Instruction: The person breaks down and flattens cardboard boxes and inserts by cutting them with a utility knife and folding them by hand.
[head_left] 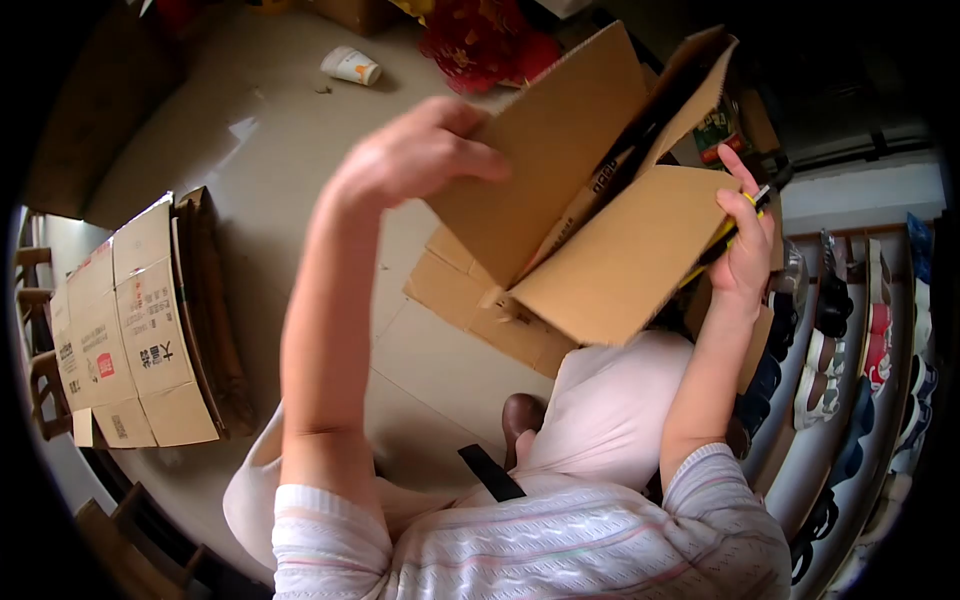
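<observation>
A brown cardboard box (560,150) with its flaps spread is held up in front of me, tilted over my lap. My left hand (425,150), somewhat blurred, pinches the edge of its left flap, one digit lying across the near face. At the right flap's edge is my right hand (745,235), its index finger raised and the others curled round a yellow-and-black utility knife (722,240). Part of the knife is hidden behind the hand and cardboard. Below the box, another flattened cardboard piece (470,295) shows, though I cannot tell whether it is joined to the box.
Flattened printed cartons (130,330) stand stacked at the left. A paper cup (352,66) lies on the tiled floor (250,150), near a red decorated item (475,45). Racks of shoes (825,370) line the right side. A brown shoe (522,415) shows below me.
</observation>
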